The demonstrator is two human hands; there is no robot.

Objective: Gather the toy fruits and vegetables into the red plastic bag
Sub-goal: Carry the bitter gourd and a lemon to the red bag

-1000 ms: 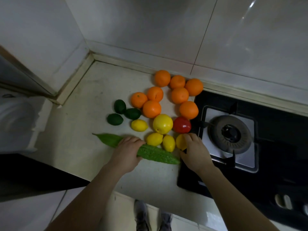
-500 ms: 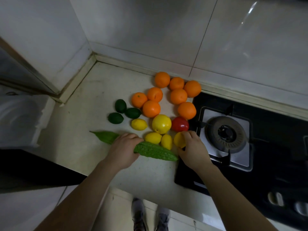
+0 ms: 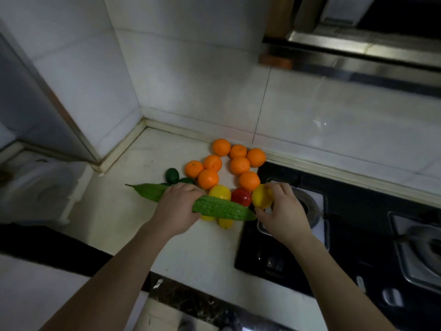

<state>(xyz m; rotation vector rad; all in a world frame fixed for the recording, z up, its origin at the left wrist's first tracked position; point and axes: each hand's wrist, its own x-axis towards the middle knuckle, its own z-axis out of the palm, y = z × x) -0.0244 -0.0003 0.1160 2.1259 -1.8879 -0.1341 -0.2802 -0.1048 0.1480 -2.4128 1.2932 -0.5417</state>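
Both hands have lifted: left hand [image 3: 176, 209] curls round the bumpy green toy bitter gourd [image 3: 222, 209] above the pale counter [image 3: 191, 254]; right hand [image 3: 284, 211] pinches a yellow toy lemon [image 3: 262, 196] at its two o'clock.

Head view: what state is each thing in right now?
left grip, curled round the bitter gourd
right grip, pinching a yellow lemon
oranges, loose on the counter
limes, on the counter
tomato, on the counter
burner, no flame visible

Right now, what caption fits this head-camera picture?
Left hand grips the bitter gourd, right hand holds a lemon, beside oranges.
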